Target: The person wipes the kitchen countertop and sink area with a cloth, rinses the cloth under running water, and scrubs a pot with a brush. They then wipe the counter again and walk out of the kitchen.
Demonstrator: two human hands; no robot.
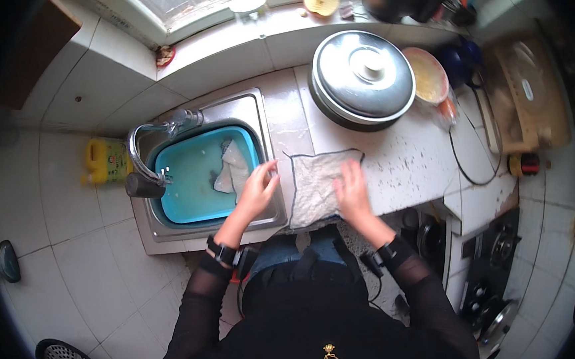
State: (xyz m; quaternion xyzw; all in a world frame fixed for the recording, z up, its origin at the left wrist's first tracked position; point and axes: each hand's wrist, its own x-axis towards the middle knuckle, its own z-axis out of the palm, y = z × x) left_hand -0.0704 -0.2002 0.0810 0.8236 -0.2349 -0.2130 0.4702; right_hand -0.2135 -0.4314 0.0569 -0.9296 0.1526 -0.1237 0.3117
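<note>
A light cloth with a dark edge (314, 189) lies spread on the white tiled counter (393, 172), right of the sink. My right hand (353, 191) rests on or just over the cloth's right part, fingers apart. Above the sink's right rim is my left hand (261, 185), its fingers parted and nothing seen between them. A turquoise plastic basin (185, 217) with cloudy water stands in the stainless steel sink (264, 153). Another light cloth (233, 168) lies partly in the water at the basin's right side, near my left hand.
A large lidded pot (364, 80) stands behind the cloth, beside a bowl with pale contents (427, 76). The faucet (143, 139) arches over the basin's left side. A yellow jug (108, 162) stands left of the sink. Dark specks dot the counter; a cable (461, 166) curves at right.
</note>
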